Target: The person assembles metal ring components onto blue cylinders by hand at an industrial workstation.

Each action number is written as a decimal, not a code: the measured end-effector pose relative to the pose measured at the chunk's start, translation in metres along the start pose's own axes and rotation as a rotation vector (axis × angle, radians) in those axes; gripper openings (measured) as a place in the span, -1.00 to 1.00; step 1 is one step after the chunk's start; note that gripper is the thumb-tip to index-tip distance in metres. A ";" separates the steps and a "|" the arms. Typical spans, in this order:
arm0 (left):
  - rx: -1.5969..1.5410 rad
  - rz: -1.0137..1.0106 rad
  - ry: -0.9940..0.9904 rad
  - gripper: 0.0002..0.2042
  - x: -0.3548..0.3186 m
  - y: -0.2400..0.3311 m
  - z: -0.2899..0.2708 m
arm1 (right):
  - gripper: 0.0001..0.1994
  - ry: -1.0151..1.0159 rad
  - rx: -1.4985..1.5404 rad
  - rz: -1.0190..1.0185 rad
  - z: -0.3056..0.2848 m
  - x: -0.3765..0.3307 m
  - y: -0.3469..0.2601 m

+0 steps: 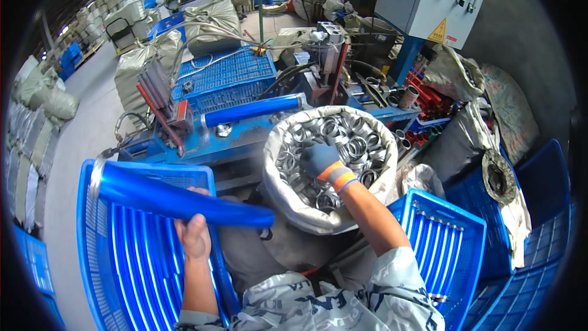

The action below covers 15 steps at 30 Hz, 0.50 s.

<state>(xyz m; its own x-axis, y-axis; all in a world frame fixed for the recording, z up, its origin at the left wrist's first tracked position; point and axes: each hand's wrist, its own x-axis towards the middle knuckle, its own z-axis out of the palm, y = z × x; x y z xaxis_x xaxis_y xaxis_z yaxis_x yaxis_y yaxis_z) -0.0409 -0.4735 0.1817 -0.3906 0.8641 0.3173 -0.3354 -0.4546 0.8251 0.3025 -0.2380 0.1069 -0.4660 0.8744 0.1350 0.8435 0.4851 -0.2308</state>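
Observation:
My left hand [195, 233] is bare and closed round the underside of a shiny blue tube [165, 196]. The tube lies slantwise, its far left end fitted with a silver metal ring [96, 178]. In a grey glove with an orange cuff, my right hand [321, 158] reaches down into a white sack [274, 193] full of loose metal rings [355, 147]. Its fingers look curled among the rings, and whatever they may hold is hidden. A second blue tube [251, 110] rests across the blue machine bench [239, 135] beyond the sack.
Blue crates with more blue tubes stand left [86, 233] and right [478, 245] of me. At the upper right is a grey control box [422, 0] on a blue post. Upright machine clamps, a stacked blue crate [226, 76] and bulging sacks [211, 24] lie beyond the bench.

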 end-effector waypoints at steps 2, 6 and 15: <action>-0.102 -0.054 0.050 -0.31 0.002 -0.010 -0.005 | -0.71 0.208 0.077 -0.063 0.003 -0.011 0.004; -0.271 -0.257 0.110 -0.38 -0.001 -0.037 -0.001 | -0.79 0.256 0.937 0.102 -0.013 -0.044 0.006; -0.393 -0.376 0.174 -0.50 -0.009 -0.082 0.016 | -0.95 0.190 1.754 0.028 -0.059 -0.098 -0.053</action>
<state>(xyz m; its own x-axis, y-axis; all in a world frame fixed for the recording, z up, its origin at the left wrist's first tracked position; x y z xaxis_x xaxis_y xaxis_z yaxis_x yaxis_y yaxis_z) 0.0040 -0.4402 0.1190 -0.3074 0.9487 -0.0735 -0.7591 -0.1979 0.6202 0.3189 -0.3499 0.1632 -0.3151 0.9311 0.1840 -0.4646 0.0178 -0.8853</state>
